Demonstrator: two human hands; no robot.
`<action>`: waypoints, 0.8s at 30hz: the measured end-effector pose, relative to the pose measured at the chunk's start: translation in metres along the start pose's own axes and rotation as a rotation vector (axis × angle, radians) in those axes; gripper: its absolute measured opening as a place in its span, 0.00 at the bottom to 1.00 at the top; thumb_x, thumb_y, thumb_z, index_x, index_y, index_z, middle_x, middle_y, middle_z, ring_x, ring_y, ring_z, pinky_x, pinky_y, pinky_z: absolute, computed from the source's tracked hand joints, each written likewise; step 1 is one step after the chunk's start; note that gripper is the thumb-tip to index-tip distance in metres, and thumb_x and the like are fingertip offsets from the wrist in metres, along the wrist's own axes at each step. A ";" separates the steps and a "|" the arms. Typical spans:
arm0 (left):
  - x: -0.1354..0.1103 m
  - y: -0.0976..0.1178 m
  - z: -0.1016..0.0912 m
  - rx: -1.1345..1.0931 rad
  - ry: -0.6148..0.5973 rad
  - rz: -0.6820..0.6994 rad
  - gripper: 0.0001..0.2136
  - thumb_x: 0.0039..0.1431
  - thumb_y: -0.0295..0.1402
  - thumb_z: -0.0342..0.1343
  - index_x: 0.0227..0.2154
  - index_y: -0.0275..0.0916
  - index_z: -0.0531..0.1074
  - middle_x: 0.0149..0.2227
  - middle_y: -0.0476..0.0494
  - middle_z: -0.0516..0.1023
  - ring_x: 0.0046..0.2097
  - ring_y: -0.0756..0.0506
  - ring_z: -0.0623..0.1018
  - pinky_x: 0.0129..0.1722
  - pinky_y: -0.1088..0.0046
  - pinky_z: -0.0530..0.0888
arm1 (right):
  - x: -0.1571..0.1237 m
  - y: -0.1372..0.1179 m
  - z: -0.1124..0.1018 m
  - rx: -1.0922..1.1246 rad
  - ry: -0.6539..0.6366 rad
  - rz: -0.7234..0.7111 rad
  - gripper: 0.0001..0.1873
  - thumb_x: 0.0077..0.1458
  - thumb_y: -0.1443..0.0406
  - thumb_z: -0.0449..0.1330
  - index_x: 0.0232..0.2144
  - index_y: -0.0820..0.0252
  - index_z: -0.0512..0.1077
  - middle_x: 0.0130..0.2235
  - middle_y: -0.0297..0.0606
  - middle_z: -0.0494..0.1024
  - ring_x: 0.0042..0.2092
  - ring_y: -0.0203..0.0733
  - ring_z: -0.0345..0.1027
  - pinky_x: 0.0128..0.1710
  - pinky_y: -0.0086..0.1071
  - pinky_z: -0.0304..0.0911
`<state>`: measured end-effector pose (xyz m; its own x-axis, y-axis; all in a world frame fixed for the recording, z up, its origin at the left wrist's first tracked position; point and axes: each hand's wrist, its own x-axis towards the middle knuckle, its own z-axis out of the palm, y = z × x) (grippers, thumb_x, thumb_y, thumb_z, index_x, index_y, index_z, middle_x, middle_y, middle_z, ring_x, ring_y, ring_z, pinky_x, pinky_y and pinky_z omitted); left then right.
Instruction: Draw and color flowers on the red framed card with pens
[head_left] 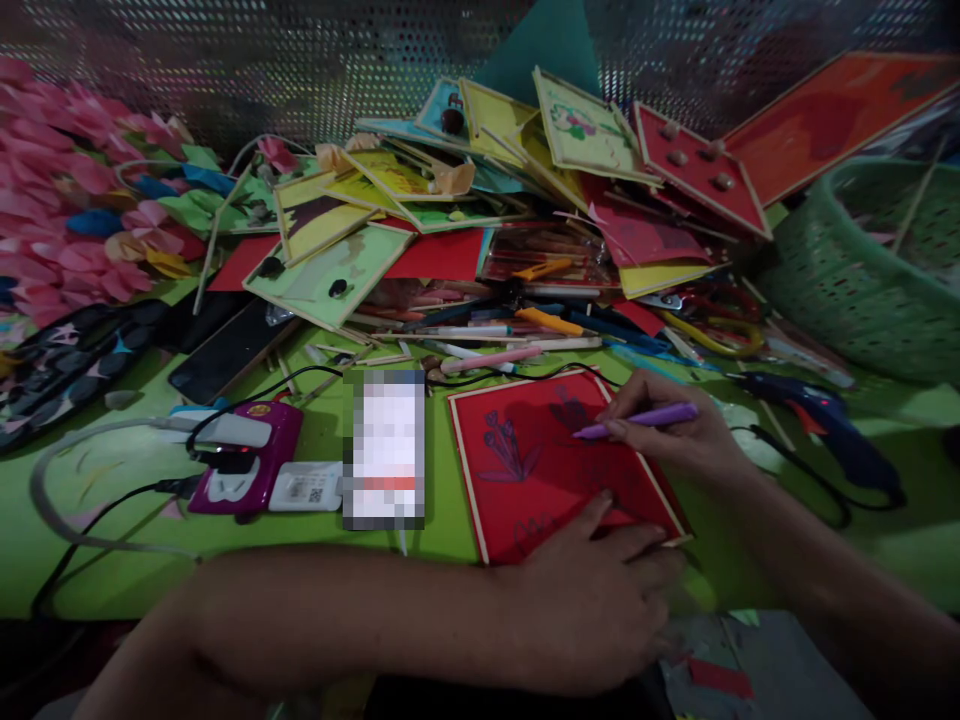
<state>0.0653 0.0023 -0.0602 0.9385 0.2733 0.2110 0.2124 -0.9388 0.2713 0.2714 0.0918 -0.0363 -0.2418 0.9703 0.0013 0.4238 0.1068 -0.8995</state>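
Observation:
A red card (pixel 555 480) edged with thin pale sticks lies flat in front of me, with dark flower drawings on it. My right hand (pixel 660 425) grips a purple marker (pixel 660 418), its tip at or just above the card's middle. Across the card's lower right part rests my left hand (pixel 600 580), palm down with its fingers spread. That hand and forearm hide the card's lower edge.
Left of the card are a lit phone (pixel 386 450) and a purple power socket (pixel 247 460) with cables. Behind lie pens (pixel 491 360), scissors (pixel 712 330) and stacked framed cards (pixel 330 270). A glue gun (pixel 817 410) and green basket (pixel 870 270) stand right.

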 end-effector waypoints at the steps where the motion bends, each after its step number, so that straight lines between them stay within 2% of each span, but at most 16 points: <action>1: 0.000 0.000 -0.001 -0.001 -0.006 -0.002 0.18 0.73 0.38 0.44 0.51 0.44 0.79 0.69 0.45 0.71 0.67 0.41 0.70 0.67 0.45 0.66 | 0.000 -0.001 0.000 -0.005 0.001 0.000 0.16 0.55 0.49 0.71 0.29 0.52 0.77 0.31 0.37 0.80 0.30 0.44 0.71 0.29 0.37 0.64; 9: 0.002 0.000 -0.004 -0.009 0.002 -0.012 0.19 0.74 0.39 0.42 0.49 0.45 0.80 0.67 0.47 0.72 0.66 0.42 0.71 0.65 0.47 0.69 | -0.001 -0.004 0.005 -0.009 -0.015 -0.006 0.16 0.55 0.48 0.72 0.29 0.51 0.78 0.29 0.37 0.78 0.28 0.42 0.69 0.27 0.35 0.63; 15: 0.002 0.000 -0.005 -0.016 0.000 -0.009 0.18 0.73 0.40 0.45 0.49 0.45 0.80 0.68 0.47 0.71 0.67 0.42 0.70 0.65 0.46 0.69 | -0.002 0.000 0.008 0.008 -0.047 -0.018 0.13 0.57 0.51 0.71 0.31 0.51 0.78 0.29 0.35 0.77 0.28 0.41 0.68 0.27 0.35 0.62; 24: 0.003 -0.001 -0.006 -0.024 -0.018 -0.009 0.19 0.74 0.40 0.43 0.49 0.45 0.80 0.68 0.47 0.71 0.66 0.41 0.71 0.65 0.46 0.69 | 0.000 -0.003 0.008 0.017 -0.039 -0.033 0.13 0.58 0.52 0.71 0.30 0.51 0.77 0.30 0.35 0.77 0.29 0.41 0.68 0.28 0.35 0.61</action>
<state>0.0659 0.0053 -0.0538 0.9415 0.2774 0.1916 0.2141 -0.9310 0.2957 0.2633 0.0895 -0.0372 -0.2895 0.9571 0.0146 0.3998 0.1347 -0.9066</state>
